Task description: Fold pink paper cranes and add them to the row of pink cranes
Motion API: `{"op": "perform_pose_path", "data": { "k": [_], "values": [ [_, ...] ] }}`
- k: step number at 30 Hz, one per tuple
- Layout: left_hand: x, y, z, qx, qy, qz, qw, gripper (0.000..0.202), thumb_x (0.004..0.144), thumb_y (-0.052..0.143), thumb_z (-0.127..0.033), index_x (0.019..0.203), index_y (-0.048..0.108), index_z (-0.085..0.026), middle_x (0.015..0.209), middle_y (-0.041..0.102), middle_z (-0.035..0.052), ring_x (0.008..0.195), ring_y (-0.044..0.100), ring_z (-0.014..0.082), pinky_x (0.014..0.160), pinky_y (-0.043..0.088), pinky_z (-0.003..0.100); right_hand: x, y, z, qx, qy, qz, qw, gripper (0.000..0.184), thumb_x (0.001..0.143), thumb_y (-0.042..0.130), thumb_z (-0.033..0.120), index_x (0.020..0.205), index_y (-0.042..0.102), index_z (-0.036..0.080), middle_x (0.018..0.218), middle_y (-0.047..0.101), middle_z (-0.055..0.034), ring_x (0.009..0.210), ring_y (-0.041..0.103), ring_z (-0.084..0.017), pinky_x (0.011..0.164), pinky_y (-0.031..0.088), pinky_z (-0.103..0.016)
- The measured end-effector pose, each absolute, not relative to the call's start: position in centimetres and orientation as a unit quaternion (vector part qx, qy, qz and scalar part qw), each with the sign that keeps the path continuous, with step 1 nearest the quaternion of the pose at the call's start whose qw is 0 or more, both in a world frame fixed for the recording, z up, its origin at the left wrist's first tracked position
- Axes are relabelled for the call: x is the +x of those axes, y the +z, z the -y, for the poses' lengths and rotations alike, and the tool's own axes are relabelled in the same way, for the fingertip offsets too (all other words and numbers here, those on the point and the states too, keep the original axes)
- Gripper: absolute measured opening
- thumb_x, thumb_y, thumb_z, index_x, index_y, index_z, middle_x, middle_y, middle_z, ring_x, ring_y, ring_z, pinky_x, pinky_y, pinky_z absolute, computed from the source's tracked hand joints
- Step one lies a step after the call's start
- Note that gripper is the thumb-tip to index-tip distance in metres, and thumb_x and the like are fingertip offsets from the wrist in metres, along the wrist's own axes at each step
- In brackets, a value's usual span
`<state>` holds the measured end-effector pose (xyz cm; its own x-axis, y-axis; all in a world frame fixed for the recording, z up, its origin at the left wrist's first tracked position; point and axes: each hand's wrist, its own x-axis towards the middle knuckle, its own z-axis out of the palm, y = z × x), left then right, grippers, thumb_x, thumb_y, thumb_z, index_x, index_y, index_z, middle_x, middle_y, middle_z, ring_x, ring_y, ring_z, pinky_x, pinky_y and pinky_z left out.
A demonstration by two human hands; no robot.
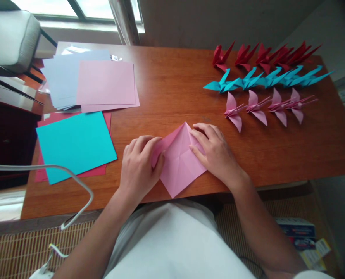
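A creased pink sheet of origami paper (180, 166) lies on the wooden table near its front edge, one corner pointing at me. My left hand (142, 161) pinches its left side between thumb and fingers, where a flap is lifted and folded inward. On the right side, my right hand (211, 149) rests with its fingers stretched over the paper and the top right edge. Crease lines cross the middle of the sheet. Part of the left flap is hidden beneath my left fingers.
Rows of folded paper cranes stand at the back right: red cranes (264, 56), blue cranes (249, 79) and pink cranes (256, 104). At left lie pink sheets (107, 83), pale sheets (62, 77) and turquoise paper (76, 143) over red sheets. A white cable (82, 184) crosses the front left.
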<state>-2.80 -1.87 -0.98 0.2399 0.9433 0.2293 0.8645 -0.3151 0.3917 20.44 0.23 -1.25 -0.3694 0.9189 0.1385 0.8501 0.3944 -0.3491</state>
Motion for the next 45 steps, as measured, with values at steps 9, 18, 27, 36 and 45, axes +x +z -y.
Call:
{"op": "perform_pose_path", "data": {
  "k": [9, 18, 27, 36, 45],
  "values": [
    [-1.3, -1.1, 3.4, 0.864, 0.215, -0.441, 0.115, 0.047, 0.094, 0.054, -0.016, 0.141, 0.055, -0.017, 0.138, 0.068, 0.0106, 0.130, 0.060, 0.0282, 0.103, 0.046, 0.042, 20.3, -1.0, -0.2, -0.532, 0.106, 0.829, 0.138, 0.052, 0.099, 0.054, 0.025, 0.150, 0.047, 0.019, 0.141, 0.057, -0.0165, 0.130, 0.050, -0.033, 0.106, 0.047, -0.051],
    [-0.3, -0.4, 3.9, 0.881, 0.138, -0.441, 0.100, 0.050, 0.097, 0.051, -0.022, 0.146, 0.051, -0.011, 0.147, 0.061, 0.0137, 0.137, 0.055, 0.0314, 0.106, 0.043, 0.045, 19.3, -0.5, 0.1, -0.507, 0.061, 0.856, 0.078, 0.048, 0.103, 0.043, 0.019, 0.150, 0.050, 0.027, 0.154, 0.048, -0.0154, 0.135, 0.047, -0.032, 0.104, 0.045, -0.050],
    [-0.5, -0.9, 3.9, 0.879, 0.153, -0.438, 0.114, 0.052, 0.097, 0.048, -0.018, 0.149, 0.047, -0.011, 0.143, 0.064, 0.0153, 0.138, 0.054, 0.0307, 0.111, 0.044, 0.046, 18.4, -0.4, -1.7, -0.549, -0.001, 0.832, 0.076, 0.044, 0.098, 0.052, 0.022, 0.141, 0.058, 0.024, 0.136, 0.059, -0.0170, 0.115, 0.052, -0.034, 0.088, 0.049, -0.048],
    [-2.2, -1.0, 3.6, 0.802, 0.254, -0.527, 0.117, 0.042, 0.096, 0.052, -0.020, 0.138, 0.055, -0.019, 0.134, 0.069, 0.0125, 0.121, 0.066, 0.0256, 0.101, 0.053, 0.038, 19.4, -0.9, -3.3, -0.603, 0.076, 0.774, 0.179, 0.032, 0.100, 0.048, 0.028, 0.124, 0.069, 0.021, 0.120, 0.063, -0.0138, 0.110, 0.060, -0.031, 0.089, 0.054, -0.046],
    [-3.7, 0.1, 1.1, 0.646, 0.336, -0.612, 0.308, 0.040, 0.093, 0.059, -0.029, 0.132, 0.060, -0.020, 0.085, 0.075, 0.0002, 0.060, 0.062, 0.0118, 0.061, 0.050, 0.022, 20.9, -0.1, -1.9, -0.573, 0.445, 0.600, 0.337, 0.044, 0.099, 0.052, 0.048, 0.131, 0.063, 0.020, 0.115, 0.073, -0.0088, 0.095, 0.070, -0.021, 0.083, 0.059, -0.037]
  ]
}}
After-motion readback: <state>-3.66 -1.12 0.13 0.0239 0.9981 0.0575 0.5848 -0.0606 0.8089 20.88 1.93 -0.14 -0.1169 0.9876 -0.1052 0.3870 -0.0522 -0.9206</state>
